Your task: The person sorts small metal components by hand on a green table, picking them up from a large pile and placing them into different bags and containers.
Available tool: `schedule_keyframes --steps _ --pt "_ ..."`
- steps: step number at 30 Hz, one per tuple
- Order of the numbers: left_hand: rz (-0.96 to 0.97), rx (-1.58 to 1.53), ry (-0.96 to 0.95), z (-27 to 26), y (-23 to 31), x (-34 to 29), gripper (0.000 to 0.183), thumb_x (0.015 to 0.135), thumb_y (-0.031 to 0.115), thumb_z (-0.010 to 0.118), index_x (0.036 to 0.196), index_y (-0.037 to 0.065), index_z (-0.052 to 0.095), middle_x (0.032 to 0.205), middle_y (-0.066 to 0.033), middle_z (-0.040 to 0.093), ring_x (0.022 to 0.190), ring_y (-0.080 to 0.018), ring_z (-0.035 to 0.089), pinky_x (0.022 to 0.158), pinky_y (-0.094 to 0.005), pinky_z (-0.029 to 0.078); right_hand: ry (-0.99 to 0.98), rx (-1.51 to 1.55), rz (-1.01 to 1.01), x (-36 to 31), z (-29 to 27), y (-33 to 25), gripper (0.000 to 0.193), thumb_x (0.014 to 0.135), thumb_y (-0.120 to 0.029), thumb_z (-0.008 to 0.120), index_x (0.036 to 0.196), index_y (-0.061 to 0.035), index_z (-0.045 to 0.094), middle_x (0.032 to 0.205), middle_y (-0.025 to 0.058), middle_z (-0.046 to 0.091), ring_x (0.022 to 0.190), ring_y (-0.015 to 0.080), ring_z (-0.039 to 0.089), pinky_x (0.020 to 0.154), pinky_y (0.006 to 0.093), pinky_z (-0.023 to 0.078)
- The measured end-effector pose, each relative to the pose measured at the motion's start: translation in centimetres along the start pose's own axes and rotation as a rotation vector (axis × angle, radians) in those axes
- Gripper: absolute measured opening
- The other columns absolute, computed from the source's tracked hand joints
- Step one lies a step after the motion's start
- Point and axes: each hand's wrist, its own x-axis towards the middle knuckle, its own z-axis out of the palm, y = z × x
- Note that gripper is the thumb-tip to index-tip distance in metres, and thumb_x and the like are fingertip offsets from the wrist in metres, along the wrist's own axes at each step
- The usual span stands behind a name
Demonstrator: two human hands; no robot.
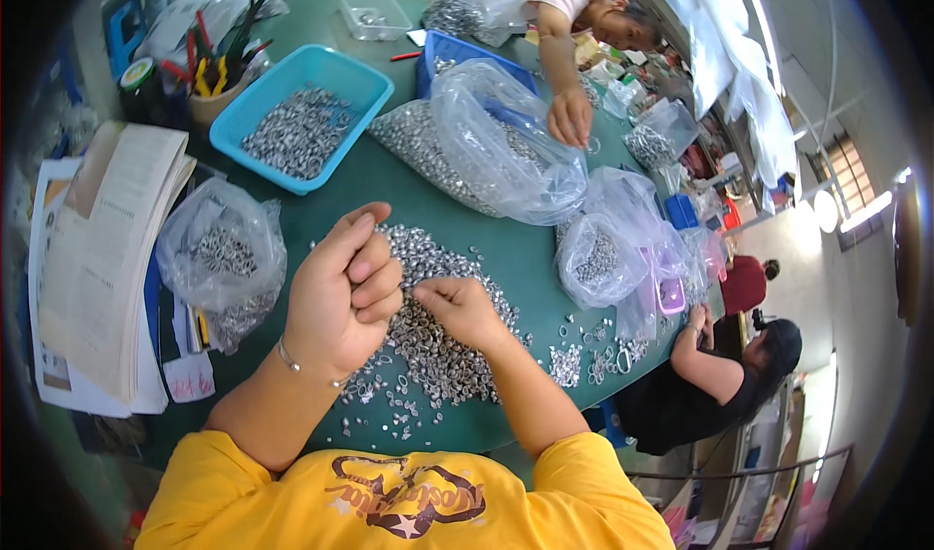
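A heap of small silver metal pieces (443, 351) lies on the green tabletop in front of me. My left hand (348, 283) is raised over the heap's left side, its fingers curled in toward the palm and the thumb on top. What it may hold is hidden. Lower and to the right, my right hand (462, 309) has thumb and forefinger drawn together above the heap. Anything between those fingertips is too small to make out. Loose rings and bits (394, 394) are scattered along the heap's near edge.
A turquoise basket (226, 134) of metal pieces stands far left, near a pot of pliers (219, 103). Filled plastic bags (486, 151) sit beyond the heap, another bag (222, 244) left beside papers (107, 258). Another person's hand (570, 117) reaches in; someone else sits right.
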Motion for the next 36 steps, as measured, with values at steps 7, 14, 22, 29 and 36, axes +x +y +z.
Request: schedule_keyframes --steps 7,14,22,29,36 --pt "-0.029 0.03 0.042 -0.3 -0.9 0.4 0.019 0.092 0.016 0.036 0.099 0.007 0.052 0.056 0.0038 0.032 0.042 -0.0054 0.026 0.034 -0.0186 0.02 0.955 0.106 -0.099 3.4 -11.0 2.2 0.02 0.083 -0.015 0.057 0.097 -0.0004 0.054 0.068 0.0005 0.051 0.06 0.0058 0.045 0.052 0.0213 0.037" --pt "-0.09 0.081 -0.001 -0.8 -1.5 0.7 0.016 0.09 0.015 0.039 0.095 0.009 0.053 0.056 0.0041 0.034 0.044 -0.006 0.029 0.036 -0.0188 0.022 1.031 0.04 -0.135 5.6 -14.1 2.5 0.028 0.081 -0.014 0.06 0.102 0.0031 0.053 0.06 0.0024 0.052 0.054 0.008 0.045 0.049 0.0237 0.037" --pt "-0.136 0.106 -0.007 -0.8 -1.8 0.6 0.016 0.09 0.015 0.039 0.095 0.009 0.053 0.055 0.0043 0.034 0.043 -0.0057 0.028 0.036 -0.0188 0.022 1.01 -0.248 -0.033 4.3 -13.4 2.6 0.021 0.078 -0.014 0.062 0.091 0.0029 0.059 0.056 0.005 0.051 0.051 0.0102 0.045 0.049 0.0251 0.038" --pt "-0.149 0.234 -0.029 -0.8 -3.1 0.9 0.015 0.091 0.015 0.04 0.097 0.008 0.052 0.057 0.0043 0.034 0.043 -0.0042 0.028 0.036 -0.0174 0.021 0.98 -0.132 -0.243 1.6 -10.5 1.8 0.016 0.079 -0.008 0.061 0.091 0.0019 0.059 0.059 0.003 0.052 0.052 0.0068 0.044 0.049 0.0215 0.037" --pt "-0.327 0.452 0.019 -2.4 -5.0 1.7 0.022 0.089 0.023 0.048 0.1 0.004 0.054 0.059 0.0059 0.036 0.045 -0.0023 0.031 0.039 -0.0149 0.024 0.627 -0.094 -0.47 -2.9 -3.9 -1.8 0.019 0.071 -0.002 0.067 0.089 -0.0009 0.061 0.066 0.0051 0.058 0.051 0.0107 0.05 0.049 0.0216 0.041"
